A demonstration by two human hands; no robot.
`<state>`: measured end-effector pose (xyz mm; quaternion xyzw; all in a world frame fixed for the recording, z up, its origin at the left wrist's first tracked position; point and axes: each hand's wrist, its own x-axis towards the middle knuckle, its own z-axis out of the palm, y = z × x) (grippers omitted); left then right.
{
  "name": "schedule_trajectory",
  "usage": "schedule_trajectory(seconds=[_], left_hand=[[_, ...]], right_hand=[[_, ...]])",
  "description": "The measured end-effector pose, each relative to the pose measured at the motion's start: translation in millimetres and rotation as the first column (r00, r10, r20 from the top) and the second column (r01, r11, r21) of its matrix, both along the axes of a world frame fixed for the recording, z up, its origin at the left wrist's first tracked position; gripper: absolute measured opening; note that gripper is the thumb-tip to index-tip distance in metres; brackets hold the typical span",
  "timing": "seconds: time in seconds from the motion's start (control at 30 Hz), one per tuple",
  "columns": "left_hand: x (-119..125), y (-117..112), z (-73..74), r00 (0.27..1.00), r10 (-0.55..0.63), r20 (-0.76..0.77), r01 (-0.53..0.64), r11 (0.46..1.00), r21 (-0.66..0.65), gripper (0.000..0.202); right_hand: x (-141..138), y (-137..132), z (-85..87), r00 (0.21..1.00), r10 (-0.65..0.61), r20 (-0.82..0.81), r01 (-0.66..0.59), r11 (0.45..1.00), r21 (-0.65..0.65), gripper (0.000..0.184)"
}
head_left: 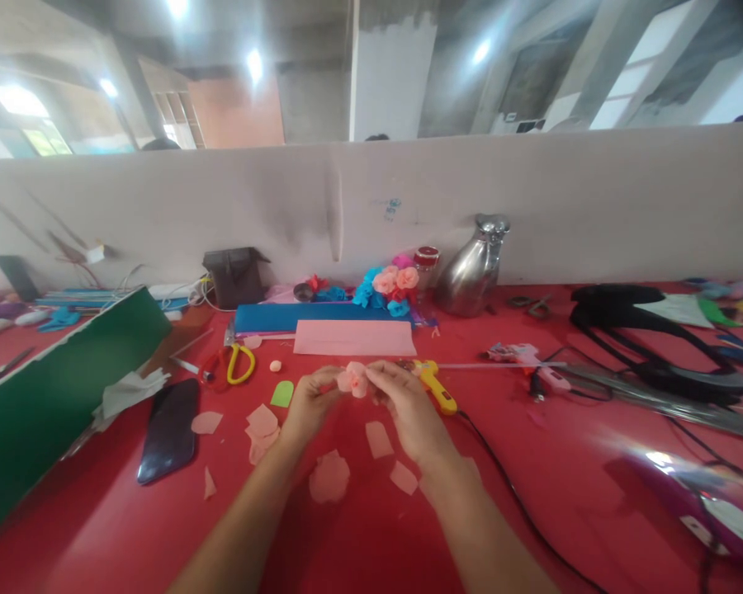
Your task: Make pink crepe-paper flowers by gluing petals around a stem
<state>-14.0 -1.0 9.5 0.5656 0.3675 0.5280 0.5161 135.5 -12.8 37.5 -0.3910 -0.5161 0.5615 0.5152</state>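
Note:
A small pink paper flower [353,380] is held up over the red table between my two hands. My left hand [314,402] pinches its left side, and the fingers of my right hand [400,402] close on its right edge. Cut pink paper petals [380,440] lie below and between my forearms, with a larger rounded pink piece [329,477] nearer me. Another pile of pink petals [262,431] is left of my left wrist. A yellow glue gun [437,388] rests just beyond my right hand. Close to my left hand is a green petal-shaped template [282,393].
Folded pink paper [354,337] and a blue strip [266,318] lie ahead. Behind them are finished paper flowers [396,281] and a metal jug [475,268]. Yellow-handled scissors [241,365] and a phone [168,431] are at left; a green board [68,404] stands there. Cables cross the right side.

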Motion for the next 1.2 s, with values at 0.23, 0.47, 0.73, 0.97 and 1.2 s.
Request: schedule_trajectory(seconds=[0.23,0.47,0.73,0.97,1.2], left_hand=[[-2,1,-4.9,1.0,-0.005,-0.027,0.007,0.998,0.067,0.014],[-3,2,-2.4,0.988,-0.028,-0.149,0.052,0.986,0.161,0.014],[-3,2,-2.0,0.973,-0.054,-0.225,0.103,0.972,0.209,0.018],[-3,4,-3.7,0.965,-0.056,-0.255,0.111,0.972,0.208,0.021],[-4,3,-2.9,0.967,-0.05,-0.25,0.101,0.975,0.197,0.019]], right_hand=[[-1,-3,4.6,1.0,-0.003,-0.004,0.003,1.0,0.025,0.026],[-1,-3,9.3,0.999,0.009,0.037,-0.009,1.0,0.001,0.023],[-1,-3,7.8,0.996,-0.04,0.085,0.039,0.999,0.019,0.029],[-1,-2,8.5,0.994,-0.046,0.094,0.047,0.999,-0.005,0.027],[1,-3,10.7,0.993,0.003,0.116,-0.002,1.0,-0.002,0.02]])
